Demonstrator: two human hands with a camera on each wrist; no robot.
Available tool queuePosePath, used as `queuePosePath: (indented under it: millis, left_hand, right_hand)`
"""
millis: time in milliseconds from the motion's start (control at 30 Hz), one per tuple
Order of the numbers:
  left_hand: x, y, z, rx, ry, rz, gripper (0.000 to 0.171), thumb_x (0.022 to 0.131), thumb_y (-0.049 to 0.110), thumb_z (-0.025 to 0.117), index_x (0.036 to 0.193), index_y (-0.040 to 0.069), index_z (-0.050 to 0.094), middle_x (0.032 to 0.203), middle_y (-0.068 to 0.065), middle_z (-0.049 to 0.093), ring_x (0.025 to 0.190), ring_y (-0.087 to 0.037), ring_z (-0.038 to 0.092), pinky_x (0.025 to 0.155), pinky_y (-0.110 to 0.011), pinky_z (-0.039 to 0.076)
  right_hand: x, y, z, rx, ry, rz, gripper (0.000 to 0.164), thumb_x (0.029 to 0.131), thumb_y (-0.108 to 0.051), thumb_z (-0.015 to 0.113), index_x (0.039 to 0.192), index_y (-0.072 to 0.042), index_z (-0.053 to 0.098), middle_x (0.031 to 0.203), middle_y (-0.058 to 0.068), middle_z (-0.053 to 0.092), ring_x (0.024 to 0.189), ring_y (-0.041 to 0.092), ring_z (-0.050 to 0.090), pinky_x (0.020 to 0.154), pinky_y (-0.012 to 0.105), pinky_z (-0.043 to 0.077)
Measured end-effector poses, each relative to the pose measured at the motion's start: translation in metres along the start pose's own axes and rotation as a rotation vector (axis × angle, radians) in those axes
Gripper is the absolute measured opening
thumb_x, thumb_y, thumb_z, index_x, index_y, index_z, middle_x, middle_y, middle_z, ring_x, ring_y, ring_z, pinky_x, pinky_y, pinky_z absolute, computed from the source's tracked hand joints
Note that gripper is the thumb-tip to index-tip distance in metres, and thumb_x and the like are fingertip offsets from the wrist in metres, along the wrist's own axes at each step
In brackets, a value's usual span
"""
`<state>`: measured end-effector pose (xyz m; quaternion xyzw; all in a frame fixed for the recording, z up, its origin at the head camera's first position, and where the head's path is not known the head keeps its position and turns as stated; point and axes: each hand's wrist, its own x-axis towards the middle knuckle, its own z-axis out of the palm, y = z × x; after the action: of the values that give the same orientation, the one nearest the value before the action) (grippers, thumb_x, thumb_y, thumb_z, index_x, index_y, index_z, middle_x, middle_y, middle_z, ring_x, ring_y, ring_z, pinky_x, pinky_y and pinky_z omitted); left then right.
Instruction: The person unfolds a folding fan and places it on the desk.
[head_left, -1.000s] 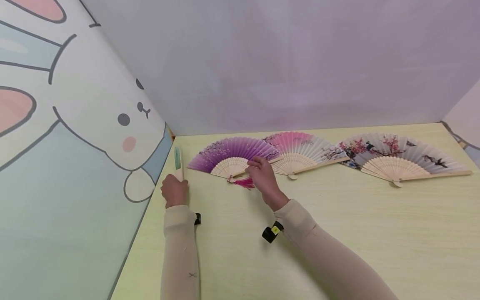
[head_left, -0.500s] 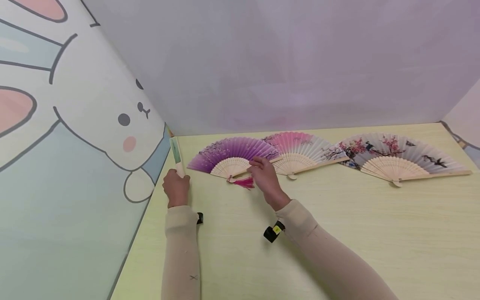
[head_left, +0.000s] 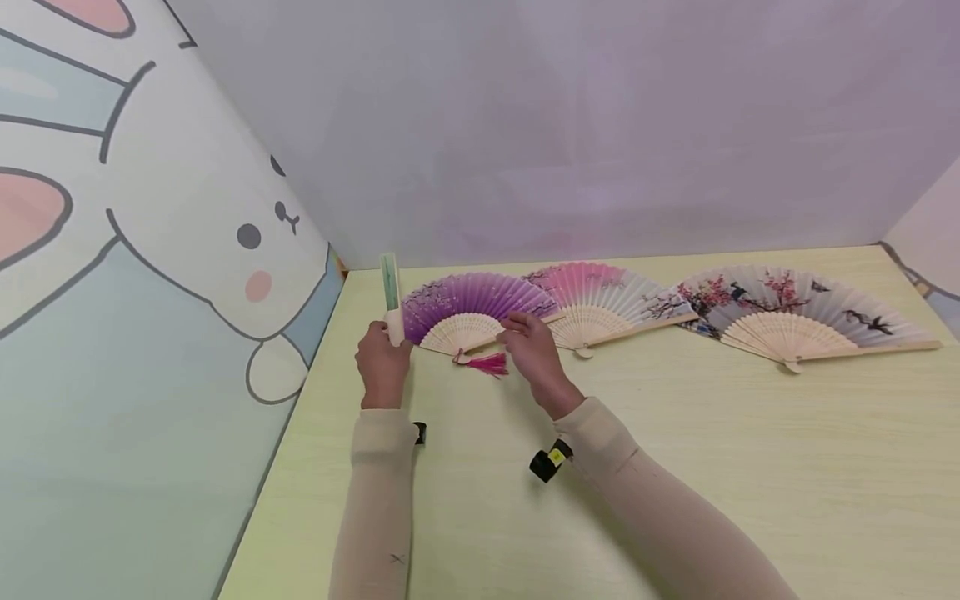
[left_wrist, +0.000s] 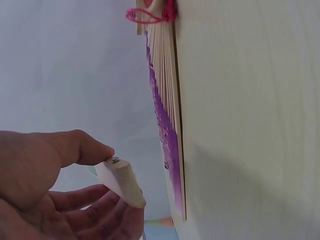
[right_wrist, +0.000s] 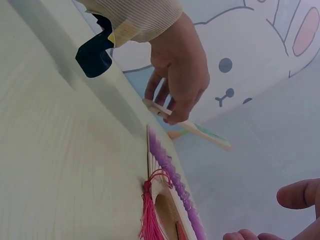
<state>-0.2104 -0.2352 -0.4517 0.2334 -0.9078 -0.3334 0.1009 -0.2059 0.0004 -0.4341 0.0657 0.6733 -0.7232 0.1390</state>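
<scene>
My left hand (head_left: 383, 367) pinches the lower end of a folded hand fan (head_left: 391, 283) with green cloth and pale wooden ribs. In the left wrist view, the thumb and fingers grip the end of the folded fan (left_wrist: 122, 181), clear of the tabletop. Just right of it lies a spread purple fan (head_left: 487, 292) with a pink tassel (head_left: 490, 364). My right hand (head_left: 536, 358) hovers by the purple fan's right guard stick, its fingers bent loosely. Thumb and fingertips stand apart in the right wrist view, and nothing shows between them.
A spread pink-and-white fan (head_left: 600, 312) lies partly behind the purple one. Farther right is a spread grey fan (head_left: 787, 304) with flowers and birds. A grey wall (head_left: 540, 150) rises behind the table (head_left: 675, 467), and a rabbit-print wall (head_left: 180, 250) borders its left side.
My left hand has lifted the folded fan and carried it right, from beside the left wall to the purple fan's left edge. The right hand has barely shifted.
</scene>
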Motion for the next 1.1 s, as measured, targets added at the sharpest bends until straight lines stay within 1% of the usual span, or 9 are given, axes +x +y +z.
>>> queuePosePath:
  millis: [133,333,400,500,633,733,967,1100]
  left_hand:
    - [-0.005,0.011,0.007,-0.006,-0.023,0.030,0.045,0.093,0.007,0.075,0.134,-0.007,0.059,0.123,-0.028,0.071,0.114,-0.048,0.069,0.098,-0.061,0.055]
    - [-0.018,0.028,0.015,-0.036,-0.033,0.116,0.044,0.091,0.006,0.075,0.132,-0.004,0.062,0.119,-0.024,0.074,0.107,-0.044,0.071,0.092,-0.060,0.056]
    - [-0.023,0.033,0.019,-0.033,-0.048,0.137,0.044,0.091,0.007,0.075,0.131,-0.003,0.062,0.117,-0.023,0.074,0.105,-0.043,0.071,0.091,-0.060,0.056]
    - [-0.031,0.041,0.025,-0.030,-0.073,0.153,0.043,0.090,0.007,0.075,0.131,-0.001,0.062,0.115,-0.022,0.074,0.103,-0.044,0.071,0.089,-0.060,0.057]
    - [-0.042,0.049,0.035,-0.025,-0.108,0.153,0.043,0.090,0.007,0.077,0.131,0.000,0.063,0.114,-0.022,0.075,0.102,-0.044,0.072,0.088,-0.058,0.059]
    - [-0.049,0.054,0.042,-0.009,-0.132,0.178,0.045,0.090,0.007,0.079,0.132,-0.001,0.063,0.114,-0.021,0.075,0.103,-0.042,0.072,0.090,-0.057,0.058]
    - [-0.063,0.067,0.054,-0.017,-0.168,0.273,0.046,0.088,0.005,0.080,0.130,-0.003,0.063,0.110,-0.021,0.076,0.101,-0.040,0.072,0.088,-0.057,0.058]
    - [-0.071,0.073,0.059,-0.033,-0.191,0.299,0.045,0.088,0.004,0.081,0.128,-0.003,0.063,0.107,-0.021,0.076,0.099,-0.039,0.073,0.088,-0.057,0.058]
  right_hand:
    - [0.000,-0.001,0.000,0.005,-0.003,-0.006,0.055,0.103,-0.008,0.057,0.154,0.007,0.042,0.153,0.024,0.052,0.134,0.039,0.055,0.115,0.050,0.047]
    - [0.002,0.000,-0.001,0.009,-0.006,-0.022,0.055,0.103,-0.007,0.058,0.153,0.008,0.043,0.153,0.026,0.052,0.133,0.039,0.056,0.116,0.051,0.046]
    - [0.002,0.000,-0.001,0.009,0.000,-0.022,0.054,0.103,-0.007,0.058,0.153,0.007,0.044,0.152,0.026,0.052,0.133,0.039,0.056,0.115,0.050,0.047]
    - [0.003,0.000,-0.001,0.012,0.008,-0.021,0.053,0.103,-0.007,0.059,0.152,0.007,0.045,0.151,0.026,0.053,0.132,0.038,0.057,0.114,0.049,0.048]
    - [0.003,0.000,-0.001,0.008,0.017,-0.028,0.052,0.104,-0.007,0.059,0.151,0.007,0.046,0.150,0.026,0.055,0.132,0.037,0.058,0.114,0.048,0.048]
    - [0.004,0.000,-0.004,0.005,0.023,-0.034,0.050,0.104,-0.008,0.060,0.151,0.007,0.047,0.149,0.026,0.056,0.132,0.037,0.058,0.113,0.047,0.049]
    - [0.009,0.000,-0.011,0.030,0.041,-0.042,0.051,0.105,-0.009,0.060,0.151,0.008,0.046,0.148,0.026,0.056,0.131,0.036,0.059,0.115,0.050,0.048]
    - [0.011,-0.001,-0.013,0.056,0.065,-0.039,0.051,0.106,-0.009,0.060,0.152,0.008,0.046,0.146,0.025,0.058,0.130,0.037,0.060,0.114,0.050,0.048]
